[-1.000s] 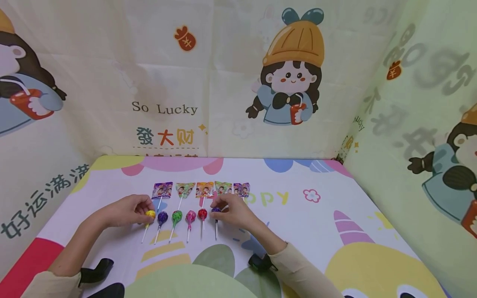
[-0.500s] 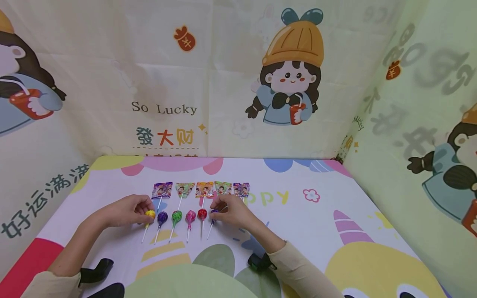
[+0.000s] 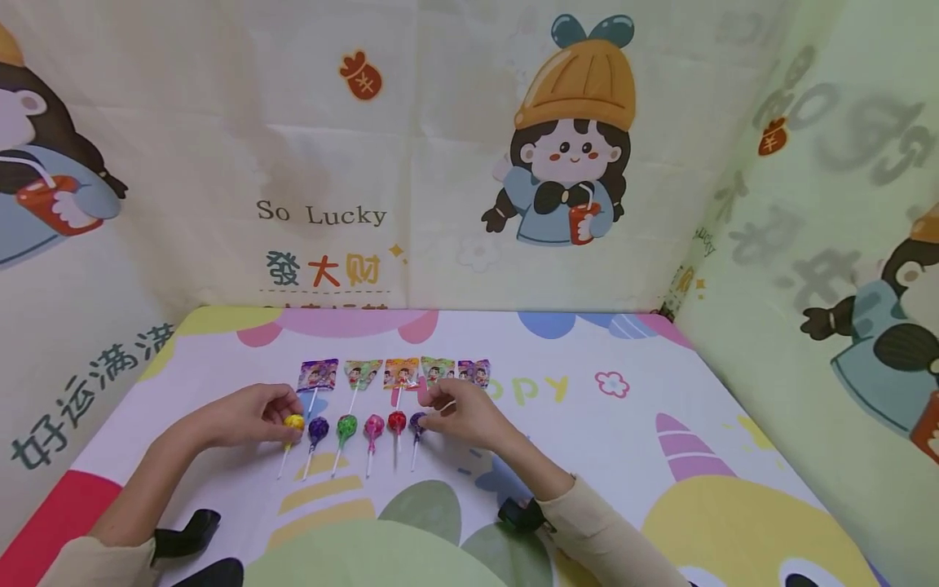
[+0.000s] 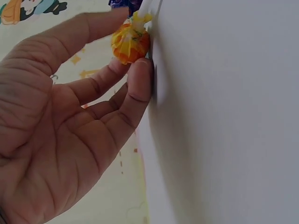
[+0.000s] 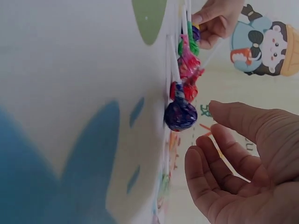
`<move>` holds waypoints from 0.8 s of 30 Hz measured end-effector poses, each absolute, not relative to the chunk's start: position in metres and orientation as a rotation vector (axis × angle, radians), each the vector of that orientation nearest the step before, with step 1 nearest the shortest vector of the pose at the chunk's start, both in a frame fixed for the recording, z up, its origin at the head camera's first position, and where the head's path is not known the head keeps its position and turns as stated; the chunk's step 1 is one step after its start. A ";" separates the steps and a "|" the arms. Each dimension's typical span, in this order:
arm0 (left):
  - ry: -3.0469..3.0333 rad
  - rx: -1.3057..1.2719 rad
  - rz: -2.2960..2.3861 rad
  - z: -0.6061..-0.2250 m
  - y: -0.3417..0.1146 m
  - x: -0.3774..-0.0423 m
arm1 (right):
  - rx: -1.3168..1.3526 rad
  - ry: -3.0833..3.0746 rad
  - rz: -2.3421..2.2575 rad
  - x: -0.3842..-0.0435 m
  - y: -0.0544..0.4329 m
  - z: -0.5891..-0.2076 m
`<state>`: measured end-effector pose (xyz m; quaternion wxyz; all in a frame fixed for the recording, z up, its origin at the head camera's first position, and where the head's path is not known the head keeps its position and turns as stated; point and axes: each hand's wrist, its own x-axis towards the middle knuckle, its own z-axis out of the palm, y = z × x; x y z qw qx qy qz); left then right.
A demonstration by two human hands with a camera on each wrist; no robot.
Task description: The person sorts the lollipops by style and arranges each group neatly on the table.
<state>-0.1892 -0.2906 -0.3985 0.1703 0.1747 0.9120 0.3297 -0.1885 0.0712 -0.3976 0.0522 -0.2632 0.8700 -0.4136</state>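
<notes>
In the head view, my left hand (image 3: 253, 416) is at the left end of a front row of lollipops. Its thumb and fingers pinch the ball of a yellow lollipop (image 4: 130, 44), seen closely in the left wrist view. At the row's right end lies a dark purple lollipop (image 5: 181, 114). My right hand (image 5: 243, 158) is just beside it, fingers loosely bent and apart from the ball. Between the two ends lie another purple lollipop (image 3: 318, 430), a green lollipop (image 3: 346, 427), a pink lollipop (image 3: 373, 427) and a red lollipop (image 3: 397, 421), sticks toward me.
Behind them is a second row of lollipops in flat printed wrappers, such as a purple packet (image 3: 318, 375) and an orange packet (image 3: 401, 372). The right hand partly covers that row's right end. A patterned cloth (image 3: 572, 440) covers the table, with printed curtains (image 3: 455, 163) around it.
The right-end purple lollipop's stick has swung left at its lower end, and its ball has shifted slightly left. My right hand has let go of it. The left hand stays on the yellow lollipop.
</notes>
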 end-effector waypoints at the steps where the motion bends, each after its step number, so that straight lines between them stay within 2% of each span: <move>1: 2.596 0.503 0.929 -0.398 -0.292 -0.188 | -0.811 2.648 -1.268 -0.187 0.074 -0.396; 11: 2.906 0.526 0.849 -0.385 -0.292 -0.160 | -0.809 2.637 -1.364 -0.158 0.115 -0.395; 17: 3.172 0.686 0.978 -0.367 -0.247 -0.127 | -0.793 2.655 -1.362 -0.135 0.136 -0.394; 24: 3.079 0.817 1.065 -0.371 -0.190 -0.102 | -0.825 2.707 -1.382 -0.117 0.157 -0.391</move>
